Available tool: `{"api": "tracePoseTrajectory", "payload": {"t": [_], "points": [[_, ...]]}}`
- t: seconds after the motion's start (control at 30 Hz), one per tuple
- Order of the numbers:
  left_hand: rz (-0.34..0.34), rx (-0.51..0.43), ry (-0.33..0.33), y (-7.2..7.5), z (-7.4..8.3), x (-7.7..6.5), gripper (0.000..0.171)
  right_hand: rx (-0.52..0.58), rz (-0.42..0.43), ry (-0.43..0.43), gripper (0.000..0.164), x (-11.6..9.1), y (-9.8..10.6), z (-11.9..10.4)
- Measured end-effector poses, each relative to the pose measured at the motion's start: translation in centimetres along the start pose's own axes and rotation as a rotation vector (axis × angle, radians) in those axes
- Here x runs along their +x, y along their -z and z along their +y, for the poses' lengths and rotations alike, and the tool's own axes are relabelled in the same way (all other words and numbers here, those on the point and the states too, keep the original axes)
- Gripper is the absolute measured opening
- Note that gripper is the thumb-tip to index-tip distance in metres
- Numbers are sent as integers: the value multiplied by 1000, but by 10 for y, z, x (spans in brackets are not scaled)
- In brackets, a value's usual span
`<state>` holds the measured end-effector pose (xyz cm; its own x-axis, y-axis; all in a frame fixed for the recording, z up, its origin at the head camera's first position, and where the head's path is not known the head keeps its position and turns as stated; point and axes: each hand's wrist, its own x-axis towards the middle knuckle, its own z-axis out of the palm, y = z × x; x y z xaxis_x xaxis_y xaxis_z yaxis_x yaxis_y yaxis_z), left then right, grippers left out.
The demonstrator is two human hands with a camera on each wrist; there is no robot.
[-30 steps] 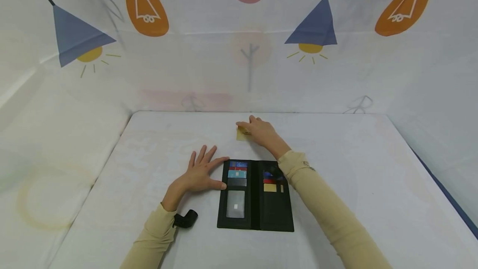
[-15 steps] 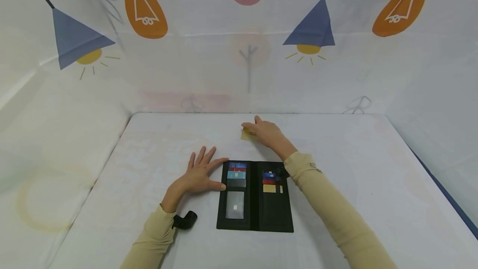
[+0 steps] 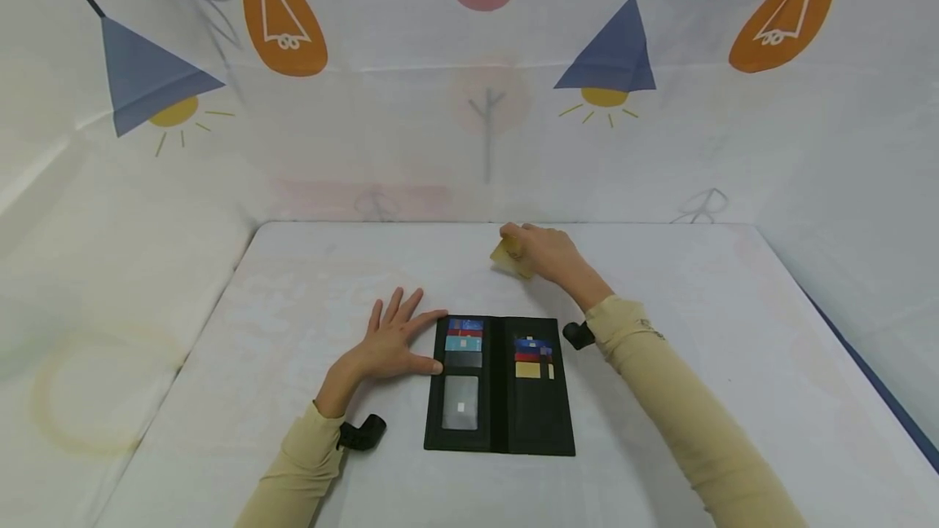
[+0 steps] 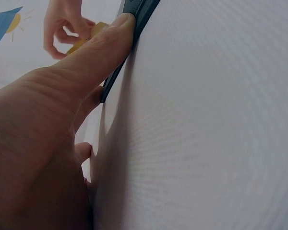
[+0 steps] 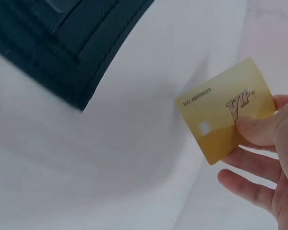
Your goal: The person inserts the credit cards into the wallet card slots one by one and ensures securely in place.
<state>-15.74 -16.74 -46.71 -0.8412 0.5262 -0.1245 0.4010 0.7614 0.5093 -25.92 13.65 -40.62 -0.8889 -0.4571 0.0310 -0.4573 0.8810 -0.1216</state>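
A black wallet [image 3: 539, 422] lies unfolded on the white table, with several bank cards tucked into slots on both halves. My left hand [image 3: 389, 349] is spread at its left side, thumb and index finger on the wallet's edge; in the left wrist view the thumb [image 4: 101, 48] presses that edge. Beyond the wallet, my right hand [image 3: 550, 253] pinches a gold VIP card [image 3: 511, 259] between thumb and fingers. The right wrist view shows the gold card [image 5: 221, 112] tilted above the table, its number and chip facing the camera.
The white table [image 3: 293, 267] ends at a back wall of white cloth [image 3: 411, 137] printed with lamps and bulbs. Cloth also hangs on both sides. Black wrist cameras are worn at the left wrist [image 3: 363, 433] and the right wrist [image 3: 578, 336].
My right hand has moved to the right and the gold card has gone with it, now tilted up from the table. The left hand and the wallet have stayed in place.
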Motion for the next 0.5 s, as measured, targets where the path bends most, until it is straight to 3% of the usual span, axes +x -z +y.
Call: {"api": "tracePoseTrajectory", "payload": {"t": [0.27,0.5], "points": [[4,-7,-6,1,1,-1,83,279,38,-116,39,-23,7,22],[7,-7,-12,1,3,-2,83,425,59,-153,37,-47,3,33]]}}
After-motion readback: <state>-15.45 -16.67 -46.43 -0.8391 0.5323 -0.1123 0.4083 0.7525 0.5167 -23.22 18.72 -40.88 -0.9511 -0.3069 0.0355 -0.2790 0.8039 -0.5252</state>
